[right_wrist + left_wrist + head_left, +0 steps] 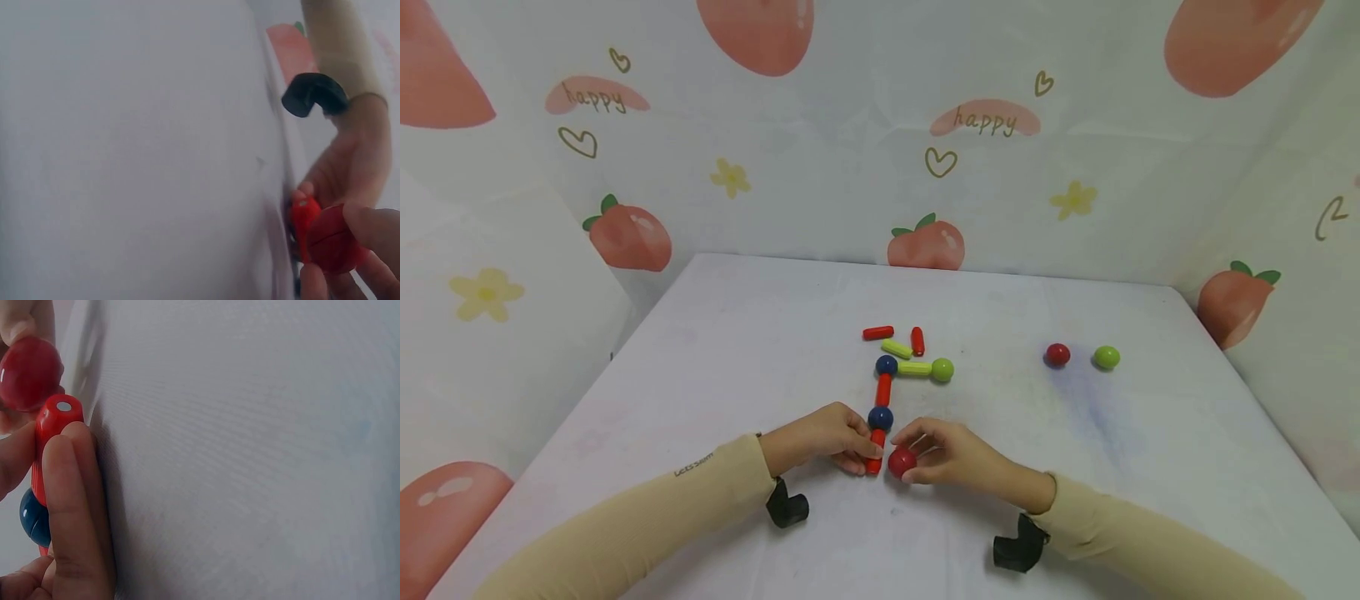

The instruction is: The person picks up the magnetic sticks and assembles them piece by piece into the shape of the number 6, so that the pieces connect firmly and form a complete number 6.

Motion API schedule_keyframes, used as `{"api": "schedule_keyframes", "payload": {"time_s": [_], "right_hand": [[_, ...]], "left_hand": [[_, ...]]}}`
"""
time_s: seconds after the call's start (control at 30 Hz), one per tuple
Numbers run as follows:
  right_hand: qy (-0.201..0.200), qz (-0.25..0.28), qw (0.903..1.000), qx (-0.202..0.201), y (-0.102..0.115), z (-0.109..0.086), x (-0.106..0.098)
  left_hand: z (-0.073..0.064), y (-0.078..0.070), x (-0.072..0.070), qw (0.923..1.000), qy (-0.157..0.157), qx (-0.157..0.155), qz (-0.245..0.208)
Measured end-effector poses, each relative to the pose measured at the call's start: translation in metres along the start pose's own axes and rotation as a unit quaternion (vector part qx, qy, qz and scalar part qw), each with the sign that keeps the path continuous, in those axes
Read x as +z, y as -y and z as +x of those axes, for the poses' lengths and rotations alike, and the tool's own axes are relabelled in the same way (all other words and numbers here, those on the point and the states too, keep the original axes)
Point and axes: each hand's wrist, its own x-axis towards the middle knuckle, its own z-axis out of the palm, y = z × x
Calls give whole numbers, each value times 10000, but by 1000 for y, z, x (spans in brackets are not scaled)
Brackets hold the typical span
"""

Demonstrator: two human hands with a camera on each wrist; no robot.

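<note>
My left hand pinches a red rod between thumb and fingers. In the left wrist view a small metal disc shows on that rod's free end. Its far end meets a dark blue ball, from which another red rod leads to a second blue ball. A yellow-green rod joins that one to a green ball. Just right of the held rod's free end, my right hand grips a red ball by its fingertips.
Beyond the chain lie two loose red rods, one lengthwise and one crosswise, plus a loose yellow-green rod. A red ball and a green ball sit farther right on the white table. Fruit-printed cloth hangs behind.
</note>
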Motion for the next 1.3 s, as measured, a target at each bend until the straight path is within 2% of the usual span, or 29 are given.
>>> {"api": "schedule_keyframes", "payload": {"time_s": [0.17,0.47,0.7,0.93,1.07,1.3], "right_hand": [[176,179,9997,75,1,4,8],[236,194,9991,-302,5,7,17],[160,157,9994,-245,6,7,19],[264,207,9994,-91,4,8,24],[341,234,9991,-20,3,9,26],[333,226,9991,-150,2,9,27]], "left_hand": [[0,1,-1,10000,17,55,1],[0,1,-2,9997,144,193,-55],[-2,0,-3,9995,160,256,-34],[0,2,-3,9995,188,226,-67],[-2,1,-4,9992,303,248,-114],[-1,1,-4,9993,238,267,-74]]}}
